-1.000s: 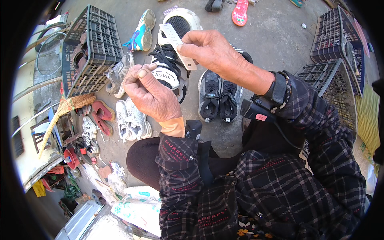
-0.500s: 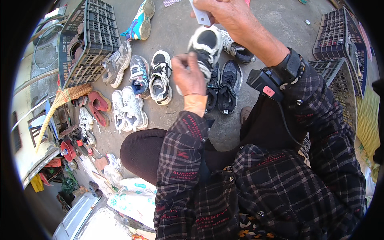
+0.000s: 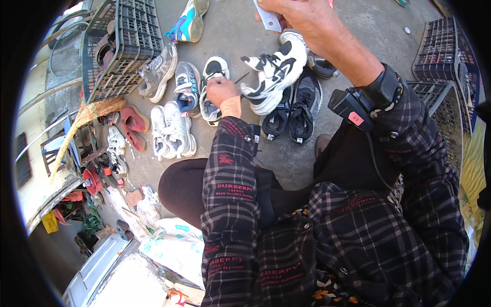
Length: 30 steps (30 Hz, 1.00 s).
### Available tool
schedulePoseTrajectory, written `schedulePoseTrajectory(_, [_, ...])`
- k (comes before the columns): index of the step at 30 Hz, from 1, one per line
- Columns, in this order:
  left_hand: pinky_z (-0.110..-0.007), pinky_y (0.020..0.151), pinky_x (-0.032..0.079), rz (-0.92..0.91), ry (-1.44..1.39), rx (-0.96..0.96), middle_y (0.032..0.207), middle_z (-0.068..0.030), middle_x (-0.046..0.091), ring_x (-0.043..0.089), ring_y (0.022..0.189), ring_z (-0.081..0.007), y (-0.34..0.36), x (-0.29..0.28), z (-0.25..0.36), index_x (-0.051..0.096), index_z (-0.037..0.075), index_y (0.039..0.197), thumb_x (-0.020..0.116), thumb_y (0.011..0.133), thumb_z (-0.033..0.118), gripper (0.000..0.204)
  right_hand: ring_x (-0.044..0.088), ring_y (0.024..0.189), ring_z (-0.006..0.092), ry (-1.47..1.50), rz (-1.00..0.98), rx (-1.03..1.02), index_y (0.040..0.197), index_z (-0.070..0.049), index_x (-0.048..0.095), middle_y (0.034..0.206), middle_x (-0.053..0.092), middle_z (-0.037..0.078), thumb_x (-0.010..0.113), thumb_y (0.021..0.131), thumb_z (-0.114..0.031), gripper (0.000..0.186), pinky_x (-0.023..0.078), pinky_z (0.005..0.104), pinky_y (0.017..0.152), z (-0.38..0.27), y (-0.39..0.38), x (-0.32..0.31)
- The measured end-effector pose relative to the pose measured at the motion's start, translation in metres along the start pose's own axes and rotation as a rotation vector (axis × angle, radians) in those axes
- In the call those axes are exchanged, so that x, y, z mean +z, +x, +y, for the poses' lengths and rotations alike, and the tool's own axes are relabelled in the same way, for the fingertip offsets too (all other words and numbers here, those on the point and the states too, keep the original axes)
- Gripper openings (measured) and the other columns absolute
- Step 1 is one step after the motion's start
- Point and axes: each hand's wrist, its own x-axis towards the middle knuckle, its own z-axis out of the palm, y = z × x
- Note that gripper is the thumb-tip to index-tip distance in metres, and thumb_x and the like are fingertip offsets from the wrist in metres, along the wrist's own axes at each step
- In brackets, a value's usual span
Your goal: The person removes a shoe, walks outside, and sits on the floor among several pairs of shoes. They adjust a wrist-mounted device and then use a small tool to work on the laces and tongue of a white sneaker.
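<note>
My left hand (image 3: 222, 92) has its fingers curled over the row of shoes, and a thin dark lace (image 3: 242, 78) stretches from beside it toward a white-and-black sneaker (image 3: 280, 71). The sneaker tilts with its toe up and to the right, apart from the hand; what supports it is unclear. At the top, my right hand (image 3: 302, 18) grips a flat white strip with a small hole (image 3: 269, 19). Another white-and-black sneaker (image 3: 216, 66) stands partly behind my left hand. Dark shoes (image 3: 305, 110) stand below the tilted sneaker.
More shoes line the ground on the left, including a white pair (image 3: 174, 130) and red shoes (image 3: 134, 125). A black plastic crate (image 3: 135, 30) holds shoes at the upper left; another crate (image 3: 437, 51) stands right. A straw broom (image 3: 99, 110) leans at the left.
My left hand has come away from the sneaker, moving left and slightly down. The sneaker has turned from upright to tilted. My right hand still grips the white strip.
</note>
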Motion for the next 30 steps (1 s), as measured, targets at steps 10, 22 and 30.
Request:
schedulePoseTrajectory(10, [-0.039, 0.071, 0.047, -0.308, 0.458, -0.049, 0.081, -0.0199, 0.064, 0.062, 0.078, -0.0337, 0.045, 0.038, -0.098, 0.067, -0.001, 0.077, 0.054, 0.073, 0.047, 0.05, 0.046, 0.053, 0.0053, -0.062, -0.029, -0.028, 0.067, 0.001, 0.057, 0.057, 0.053, 0.0, 0.054, 0.08, -0.015, 0.021, 0.035, 0.0213, 0.047, -0.001, 0.01, 0.0])
schedulePoseTrajectory(22, [-0.03, 0.057, 0.043, -0.141, -0.422, -0.388, 0.064, -0.0107, 0.062, 0.054, 0.057, -0.0152, 0.072, -0.022, -0.019, 0.063, -0.006, 0.079, 0.062, 0.071, 0.014, 0.022, 0.051, 0.063, 0.0068, -0.091, -0.294, -0.112, 0.085, -0.002, 0.064, 0.069, 0.06, 0.003, 0.053, 0.082, -0.03, 0.03, 0.038, 0.0204, 0.058, 0.016, 0.025, 0.013])
schedulePoseTrajectory(30, [-0.021, 0.044, 0.044, -0.408, -0.419, -0.104, 0.06, -0.0081, 0.06, 0.057, 0.05, -0.0094, 0.045, -0.154, 0.116, 0.058, -0.005, 0.092, 0.055, 0.078, 0.006, 0.018, 0.062, 0.071, 0.0123, 0.174, -0.542, 0.035, 0.098, 0.003, 0.057, 0.079, 0.064, 0.009, 0.049, 0.081, -0.024, 0.032, 0.049, 0.0234, 0.059, -0.014, 0.008, 0.021])
